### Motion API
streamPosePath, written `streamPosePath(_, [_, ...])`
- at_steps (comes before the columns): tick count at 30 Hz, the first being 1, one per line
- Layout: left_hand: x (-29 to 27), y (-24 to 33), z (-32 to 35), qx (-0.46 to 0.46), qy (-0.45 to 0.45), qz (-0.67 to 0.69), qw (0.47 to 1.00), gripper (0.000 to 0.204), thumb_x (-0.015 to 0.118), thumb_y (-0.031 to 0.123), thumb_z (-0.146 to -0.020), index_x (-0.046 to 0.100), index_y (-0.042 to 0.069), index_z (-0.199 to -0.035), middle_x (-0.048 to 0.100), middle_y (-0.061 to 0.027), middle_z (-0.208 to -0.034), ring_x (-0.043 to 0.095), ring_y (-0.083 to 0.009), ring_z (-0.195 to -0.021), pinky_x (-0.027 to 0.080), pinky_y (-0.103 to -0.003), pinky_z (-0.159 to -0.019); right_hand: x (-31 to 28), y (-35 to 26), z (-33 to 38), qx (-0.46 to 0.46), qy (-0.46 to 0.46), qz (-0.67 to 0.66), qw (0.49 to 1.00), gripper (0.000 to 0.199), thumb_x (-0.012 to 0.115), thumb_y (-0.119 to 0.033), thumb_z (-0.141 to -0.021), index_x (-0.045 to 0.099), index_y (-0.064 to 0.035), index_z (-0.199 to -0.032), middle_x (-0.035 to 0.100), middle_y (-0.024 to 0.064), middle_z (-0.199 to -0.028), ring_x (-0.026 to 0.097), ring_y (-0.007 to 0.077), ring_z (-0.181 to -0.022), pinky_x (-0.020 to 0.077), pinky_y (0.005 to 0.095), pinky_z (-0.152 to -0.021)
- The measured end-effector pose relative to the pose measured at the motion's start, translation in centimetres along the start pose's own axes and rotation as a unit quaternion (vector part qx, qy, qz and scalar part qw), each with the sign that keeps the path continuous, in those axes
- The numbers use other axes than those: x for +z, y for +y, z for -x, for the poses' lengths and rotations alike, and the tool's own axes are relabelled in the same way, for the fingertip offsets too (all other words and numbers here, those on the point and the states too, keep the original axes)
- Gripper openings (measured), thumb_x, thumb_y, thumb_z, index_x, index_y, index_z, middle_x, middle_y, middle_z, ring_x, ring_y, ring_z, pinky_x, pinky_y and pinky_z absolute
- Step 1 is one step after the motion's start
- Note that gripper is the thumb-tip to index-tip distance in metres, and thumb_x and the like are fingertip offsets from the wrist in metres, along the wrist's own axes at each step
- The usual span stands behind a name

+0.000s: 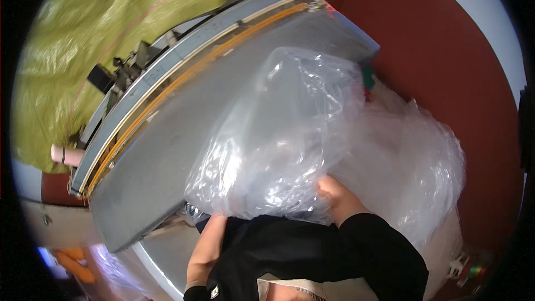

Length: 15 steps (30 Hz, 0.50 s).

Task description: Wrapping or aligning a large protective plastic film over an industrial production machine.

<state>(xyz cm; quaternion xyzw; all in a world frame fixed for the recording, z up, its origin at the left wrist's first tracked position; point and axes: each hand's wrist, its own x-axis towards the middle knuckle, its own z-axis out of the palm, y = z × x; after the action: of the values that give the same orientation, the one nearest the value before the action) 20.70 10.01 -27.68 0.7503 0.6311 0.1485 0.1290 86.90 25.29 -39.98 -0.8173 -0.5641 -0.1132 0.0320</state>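
- Clear plastic sheeting (278, 134) spreads at twelve o'clock from the body, over the grey tabletop (150, 150).
- Right hand (330, 188), at its five o'clock: nearly closed, pinching plastic.
- Left hand (219, 219), seven o'clock: mostly covered; cannot tell its grip.

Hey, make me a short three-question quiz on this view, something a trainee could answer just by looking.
1. True or false: the pink cylinder is near the left side of the picture.
2. Fill in: the floor at the picture's upper right is coloured ____.
3. Multiple choice: what does the person's right hand grip?
A) the pink cylinder
B) clear plastic
C) nothing

Key:
1. True.
2. Red.
3. B, clear plastic.
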Motion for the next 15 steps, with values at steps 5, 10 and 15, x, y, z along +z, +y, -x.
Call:
streamPosePath(5, [0.5, 6.4, -5.5, 0.129, -0.082, 0.035, 0.988, 0.043, 0.052, 0.017, -0.079, 0.042, 0.004, -0.119, 0.046, -0.0167, -0.118, 0.045, -0.0299, -0.107, 0.034, -0.041, -0.092, -1.9, 8.6, 6.7, 0.03, -0.032, 0.132, 0.99, 0.039, 0.045, -0.022, -0.082, 0.045, -0.0044, -0.117, 0.049, 0.013, -0.115, 0.048, 0.0265, -0.105, 0.0377, 0.0393, -0.088])
streamPosePath(10, [-2.7, 13.9, -8.4, 0.129, -0.317, 0.078, 0.936, 0.045, 0.054, 0.015, -0.079, 0.041, 0.008, -0.122, 0.041, -0.017, -0.124, 0.042, -0.03, -0.112, 0.034, -0.038, -0.094, -3.9, 13.6, 6.1, 0.018, -0.056, 0.25, 0.967, 0.04, 0.042, -0.023, -0.084, 0.043, -0.0054, -0.12, 0.048, 0.0113, -0.117, 0.047, 0.025, -0.107, 0.0373, 0.0391, -0.088])
streamPosePath(15, [-5.9, 9.0, -5.8, 0.096, -0.066, 0.189, 0.975, 0.035, 0.056, 0.01, -0.076, 0.051, 0.005, -0.111, 0.053, -0.0141, -0.111, 0.05, -0.0292, -0.104, 0.041, -0.036, -0.087, -12.2, 22.7, 2.9, -0.047, -0.053, 0.328, 0.942, 0.041, 0.04, -0.023, -0.086, 0.042, -0.0062, -0.123, 0.047, 0.0099, -0.119, 0.046, 0.0239, -0.108, 0.037, 0.0389, -0.089])
